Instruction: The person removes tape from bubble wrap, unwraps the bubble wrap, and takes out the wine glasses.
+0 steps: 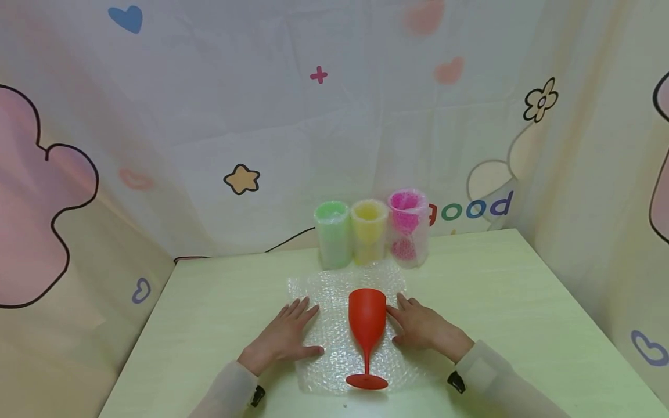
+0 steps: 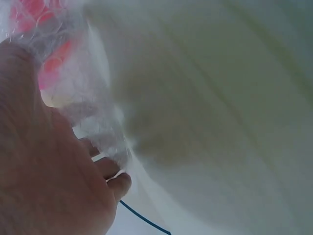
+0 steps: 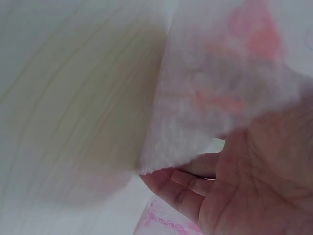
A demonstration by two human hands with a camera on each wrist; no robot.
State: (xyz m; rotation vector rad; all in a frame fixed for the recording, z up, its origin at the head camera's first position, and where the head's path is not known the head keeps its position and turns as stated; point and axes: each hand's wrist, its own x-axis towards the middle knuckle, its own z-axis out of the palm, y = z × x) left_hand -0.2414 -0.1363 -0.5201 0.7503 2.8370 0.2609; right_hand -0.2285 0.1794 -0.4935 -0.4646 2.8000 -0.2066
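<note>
A red goblet [image 1: 368,319] lies on its side on a sheet of bubble wrap [image 1: 326,371], its bowl toward the back and its round foot toward the front. My left hand [image 1: 287,334] rests palm down at the sheet's left edge, fingers and thumb spread. On the other side, my right hand [image 1: 420,324] lies over the sheet's right edge with its fingertips close beside the goblet's bowl. The left wrist view shows the wrap [image 2: 93,93] beneath my fingers [image 2: 120,186]. In the right wrist view the wrap's edge [image 3: 176,132] rises off the table along my palm.
At the back of the pale table [image 1: 225,325] stand three wrapped cups: a green one [image 1: 333,235], a yellow one [image 1: 369,232] and a pink goblet [image 1: 407,226]. A printed curtain [image 1: 355,128] hangs close behind the table and along both sides.
</note>
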